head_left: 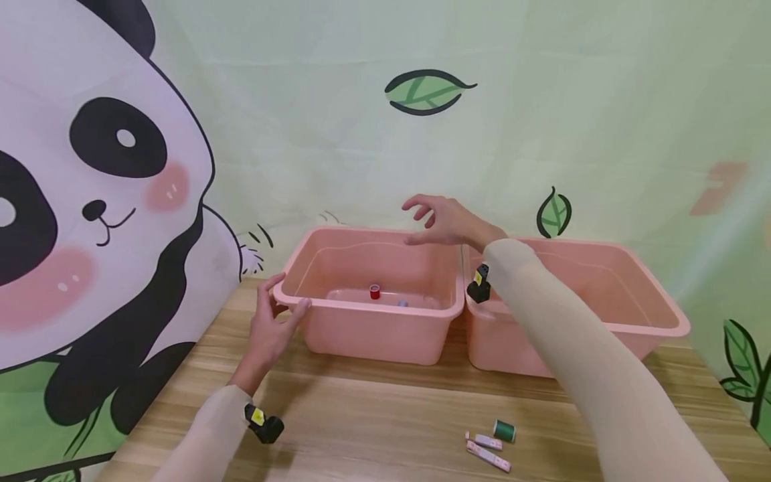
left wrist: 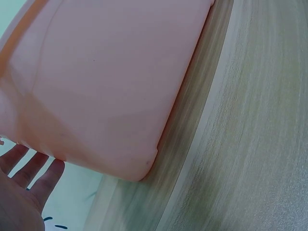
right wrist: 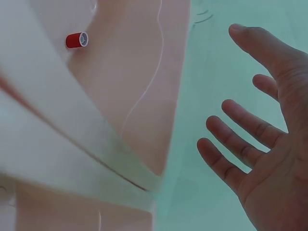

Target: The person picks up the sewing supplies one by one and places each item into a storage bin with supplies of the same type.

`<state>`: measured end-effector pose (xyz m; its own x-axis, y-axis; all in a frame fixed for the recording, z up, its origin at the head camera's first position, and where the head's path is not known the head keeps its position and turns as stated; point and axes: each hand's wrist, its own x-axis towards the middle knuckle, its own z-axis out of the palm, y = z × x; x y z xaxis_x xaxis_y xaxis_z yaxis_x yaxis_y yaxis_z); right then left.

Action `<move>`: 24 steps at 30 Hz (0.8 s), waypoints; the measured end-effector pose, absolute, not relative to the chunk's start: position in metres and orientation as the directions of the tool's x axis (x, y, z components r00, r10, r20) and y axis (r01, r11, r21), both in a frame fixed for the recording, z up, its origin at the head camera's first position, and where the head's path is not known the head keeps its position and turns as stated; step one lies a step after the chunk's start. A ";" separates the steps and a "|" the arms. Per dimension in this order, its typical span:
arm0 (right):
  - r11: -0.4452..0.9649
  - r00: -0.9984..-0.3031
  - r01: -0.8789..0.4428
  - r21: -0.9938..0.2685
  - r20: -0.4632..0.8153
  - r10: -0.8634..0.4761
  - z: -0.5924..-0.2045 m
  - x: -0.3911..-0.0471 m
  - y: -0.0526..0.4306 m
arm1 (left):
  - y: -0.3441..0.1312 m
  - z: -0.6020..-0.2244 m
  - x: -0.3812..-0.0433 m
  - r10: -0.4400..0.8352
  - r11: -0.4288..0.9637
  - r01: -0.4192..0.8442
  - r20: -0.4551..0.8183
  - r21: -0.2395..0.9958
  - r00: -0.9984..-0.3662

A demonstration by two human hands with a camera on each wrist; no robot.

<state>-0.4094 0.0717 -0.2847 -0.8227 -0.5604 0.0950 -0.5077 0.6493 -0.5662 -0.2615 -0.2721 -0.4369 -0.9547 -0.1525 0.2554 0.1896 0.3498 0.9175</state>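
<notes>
My left hand (head_left: 269,335) grips the front left corner of the left pink plastic tub (head_left: 373,335), thumb on the front rim and fingers along the side. In the left wrist view its fingers (left wrist: 45,180) lie against the tub's outer wall. Over that tub's back right part hangs my right hand (head_left: 446,221), palm bare and fingers loosely spread, as the right wrist view also shows. Inside the left tub, a red thread spool (head_left: 375,292) stands on the bottom, and a small light-blue thing (head_left: 403,303) shows partly above the front rim.
A second pink tub (head_left: 638,328) stands close on the right, partly behind my right sleeve (head_left: 560,321). On the wooden table (head_left: 361,422) in front lie a green thread spool (head_left: 504,431) and two pale patterned nail clippers (head_left: 488,456). A panda-print cloth (head_left: 301,134) hangs behind.
</notes>
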 end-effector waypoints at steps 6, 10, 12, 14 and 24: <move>0.636 -0.798 -0.556 -0.535 0.127 -0.590 -0.278 -0.400 0.079 | -0.270 -0.440 -0.261 -0.157 0.360 0.196 0.266 0.912 -0.951; 0.618 -0.779 -0.586 -0.524 0.155 -0.608 -0.272 -0.390 0.085 | -0.270 -0.439 -0.261 -0.166 0.361 0.219 0.293 0.907 -0.942; 0.605 -0.771 -0.596 -0.527 0.166 -0.615 -0.270 -0.385 0.087 | -0.270 -0.439 -0.261 -0.169 0.357 0.227 0.302 0.906 -0.938; 0.595 -0.764 -0.605 -0.529 0.176 -0.620 -0.269 -0.380 0.091 | -0.270 -0.439 -0.262 -0.171 0.356 0.229 0.303 0.906 -0.937; 0.539 -0.705 -0.685 -0.490 0.260 -0.660 -0.270 -0.360 0.115 | -0.269 -0.439 -0.261 -0.166 0.372 0.198 0.275 0.907 -0.947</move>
